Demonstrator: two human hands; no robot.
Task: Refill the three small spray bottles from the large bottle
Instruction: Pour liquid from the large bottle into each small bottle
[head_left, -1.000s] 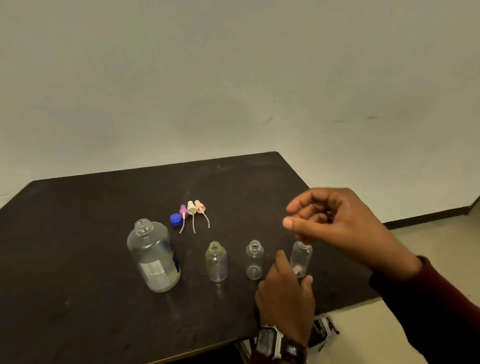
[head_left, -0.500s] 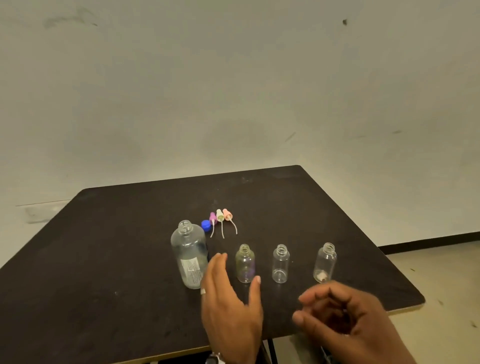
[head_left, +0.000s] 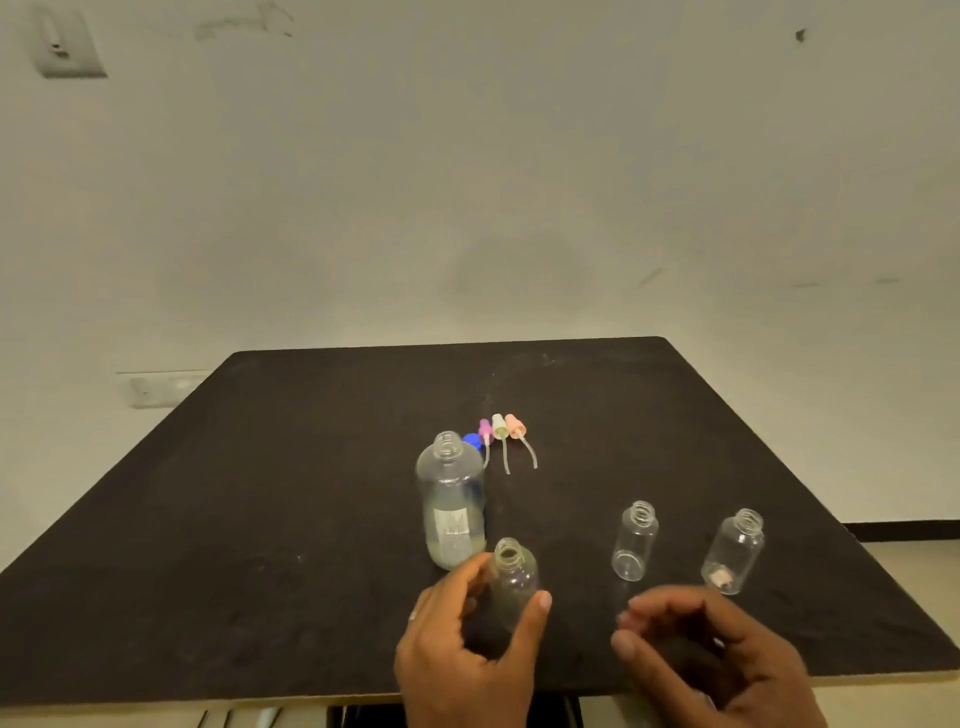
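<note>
The large clear bottle (head_left: 451, 499) stands uncapped on the dark table (head_left: 260, 493), partly filled with liquid. My left hand (head_left: 467, 644) grips the leftmost small bottle (head_left: 511, 577) near the table's front edge. Two more small open bottles stand to the right: the middle one (head_left: 635, 540) and the right one (head_left: 733, 551). My right hand (head_left: 711, 660) hovers in front of them with fingers loosely curled, holding nothing. Behind the large bottle lie its blue cap (head_left: 471, 440) and three spray heads, purple (head_left: 485, 431), white (head_left: 499, 427) and pink (head_left: 515, 427).
The table's front edge runs just under my hands, and its right corner lies near the right small bottle. A pale wall rises behind the table. Floor shows at the lower right.
My left hand has reached forward and taken hold of the leftmost small bottle. My right hand stayed low at the front edge. The view shifted, with the bottles now closer.
</note>
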